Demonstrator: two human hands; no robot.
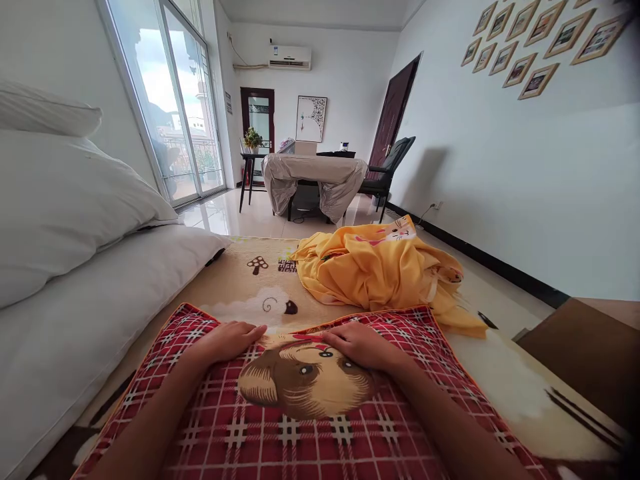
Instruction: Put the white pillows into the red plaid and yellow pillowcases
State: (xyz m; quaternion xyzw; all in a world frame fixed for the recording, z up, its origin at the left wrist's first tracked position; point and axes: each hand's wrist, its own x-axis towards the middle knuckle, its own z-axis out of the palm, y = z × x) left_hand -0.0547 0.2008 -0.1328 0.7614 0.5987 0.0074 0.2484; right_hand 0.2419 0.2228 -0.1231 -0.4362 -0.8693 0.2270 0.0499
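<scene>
Two hands, left hand (227, 343) and right hand (357, 343), palms down on far part of red plaid cloth (240, 413), fingers loosely spread; grip unclear. Cloth lies on cream blanket (240, 290), nearer than crumpled yellow cloth (365, 267).

- Straight ahead, the sheep-print blanket (240, 280) leaves a flat lane between the stacked white cushions (100, 287) and the yellow cloth (370, 267).
- The cushions wall off the left side, rising well above the blanket.
- The yellow cloth, heaped in loose folds, blocks a low path beyond the right hand (363, 343); a hand could pass over it.
- Between the left hand (225, 343) and the right hand is a gap above the red plaid cloth (210, 427).
- The forearms bar low sideways passage across the plaid cloth.
- At right, a cardboard box (580, 353) stands in the way, with a strip of blanket between it and the plaid cloth.
</scene>
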